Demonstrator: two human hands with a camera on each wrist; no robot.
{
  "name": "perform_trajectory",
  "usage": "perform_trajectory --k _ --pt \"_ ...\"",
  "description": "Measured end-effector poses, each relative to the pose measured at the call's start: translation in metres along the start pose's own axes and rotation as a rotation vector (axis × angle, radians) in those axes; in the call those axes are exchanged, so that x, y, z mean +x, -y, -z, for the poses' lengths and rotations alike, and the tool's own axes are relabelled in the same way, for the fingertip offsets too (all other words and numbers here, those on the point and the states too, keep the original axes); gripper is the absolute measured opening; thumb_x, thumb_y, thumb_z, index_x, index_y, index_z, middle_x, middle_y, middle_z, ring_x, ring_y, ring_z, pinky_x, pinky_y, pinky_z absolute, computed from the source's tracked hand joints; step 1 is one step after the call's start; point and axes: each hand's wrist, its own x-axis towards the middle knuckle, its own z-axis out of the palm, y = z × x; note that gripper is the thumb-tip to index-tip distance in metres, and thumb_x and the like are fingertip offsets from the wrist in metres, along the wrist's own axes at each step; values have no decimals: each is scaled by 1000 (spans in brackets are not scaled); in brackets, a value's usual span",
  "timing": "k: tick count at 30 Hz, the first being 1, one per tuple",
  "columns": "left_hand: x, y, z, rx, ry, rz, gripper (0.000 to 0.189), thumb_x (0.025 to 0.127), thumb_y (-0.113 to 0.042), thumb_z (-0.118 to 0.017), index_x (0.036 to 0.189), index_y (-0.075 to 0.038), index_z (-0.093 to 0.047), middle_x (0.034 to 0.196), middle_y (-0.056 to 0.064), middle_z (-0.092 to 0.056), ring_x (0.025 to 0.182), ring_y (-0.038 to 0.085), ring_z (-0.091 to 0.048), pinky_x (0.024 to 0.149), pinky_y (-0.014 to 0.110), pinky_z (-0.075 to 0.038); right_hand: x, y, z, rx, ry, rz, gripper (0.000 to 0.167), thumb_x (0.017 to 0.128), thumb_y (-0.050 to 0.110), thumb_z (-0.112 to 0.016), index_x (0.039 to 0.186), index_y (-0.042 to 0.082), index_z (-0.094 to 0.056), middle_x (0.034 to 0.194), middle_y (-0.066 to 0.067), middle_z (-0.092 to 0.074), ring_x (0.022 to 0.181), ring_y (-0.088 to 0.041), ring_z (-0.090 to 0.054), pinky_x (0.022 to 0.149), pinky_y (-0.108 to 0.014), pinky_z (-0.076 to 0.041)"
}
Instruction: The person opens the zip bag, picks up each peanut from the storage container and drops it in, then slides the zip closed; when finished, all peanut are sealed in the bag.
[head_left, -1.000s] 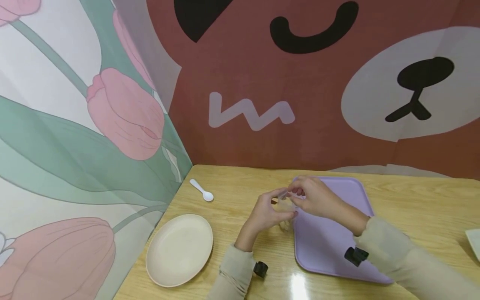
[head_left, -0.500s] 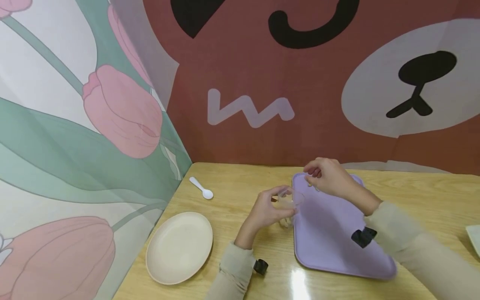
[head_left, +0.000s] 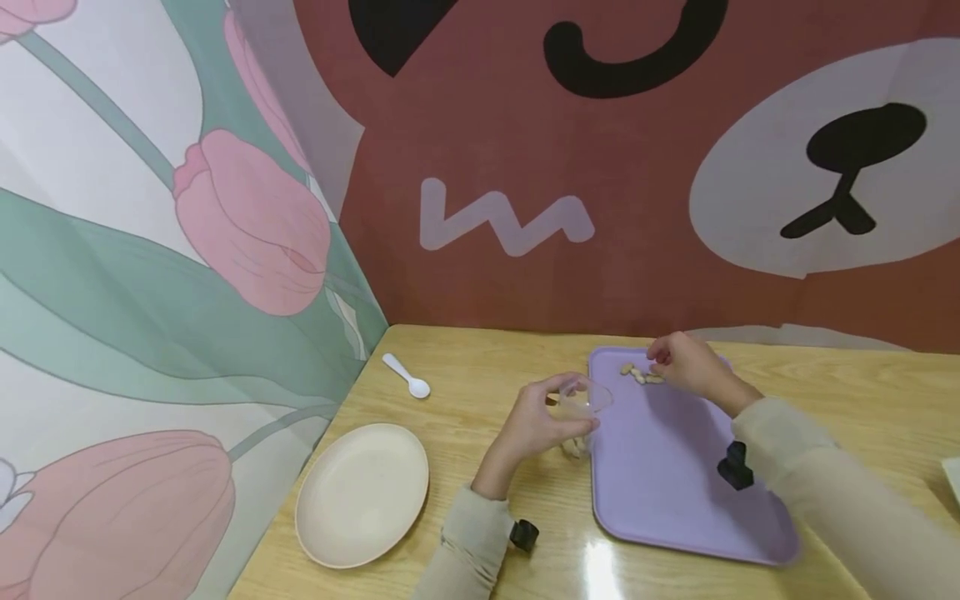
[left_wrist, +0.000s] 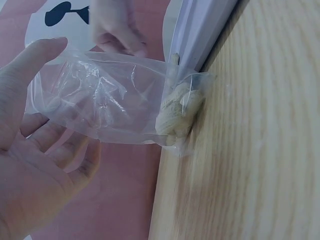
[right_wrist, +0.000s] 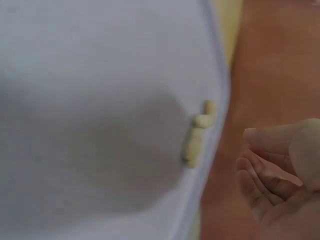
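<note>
My left hand [head_left: 534,427] holds a clear plastic bag [left_wrist: 112,95] by its mouth, which gapes between thumb and fingers. Several peanuts in their shells [left_wrist: 178,112] sit at the bottom of the bag, beside the tray's left edge. A purple tray [head_left: 675,475] lies on the table, and a short row of peanuts [head_left: 640,374] rests near its far edge. Just right of that row is my right hand [head_left: 693,367]. The right wrist view shows a gap between the thumb and fingers [right_wrist: 257,192], with nothing held there.
A round cream plate [head_left: 362,496] stands on the wooden table at the left. Behind it lies a white spoon [head_left: 407,376]. Part of a pale dish [head_left: 952,475] shows at the right edge. A printed backdrop [head_left: 480,283] rises behind the table.
My right hand has moved from the bag's mouth right and over the tray's far end. The peanuts on the tray, earlier hidden behind that hand, now show. The left hand keeps its hold.
</note>
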Motion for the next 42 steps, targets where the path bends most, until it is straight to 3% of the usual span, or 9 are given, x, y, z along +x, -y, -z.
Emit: perform_trajectory --k 7,12,20,28,37,42 --pt "0 -1 -2 -19 14 13 60 82 -27 -83 135 -9 -61 122 5 -68 112 23 -62 92 29 -46 -4 -16 -22 -141 -1 78 12 78 -8 -71 90 -10 -71 89 -20 -69 85 -34 -65 73 -50 -54" --pt "0 -2 -2 -13 23 16 61 82 -27 -82 136 -8 -60 123 9 -67 112 23 -62 92 29 -45 -4 -22 -26 -178 -5 58 11 78 -9 -71 89 -9 -70 86 -19 -68 82 -34 -65 72 -49 -54" --pt "0 -1 -1 -13 21 28 62 82 -27 -82 137 -8 -59 123 9 -67 113 24 -61 90 29 -45 -3 -27 -31 -137 0 53 8 81 -10 -69 77 -2 -68 72 -4 -61 62 -18 -48 57 -35 -44" --pt "-1 0 -1 -7 20 21 60 83 -28 -81 136 -9 -60 123 7 -67 112 25 -61 90 28 -45 -2 -25 -36 -115 16 48 4 82 -7 -71 85 -9 -71 79 -12 -68 67 -19 -57 61 -39 -52" --pt "-1 0 0 7 12 25 59 83 -28 -82 135 -10 -61 123 8 -67 111 18 -61 91 28 -45 -4 -23 -31 -88 26 31 5 86 -5 -69 88 -8 -71 80 -12 -68 66 -18 -56 59 -37 -50" --pt "-1 0 2 11 11 28 58 82 -28 -82 134 -11 -61 122 7 -67 111 19 -61 91 30 -46 -2 -9 -19 -118 -32 82 9 85 -4 -69 91 -10 -71 83 -16 -68 76 -29 -65 68 -46 -54"
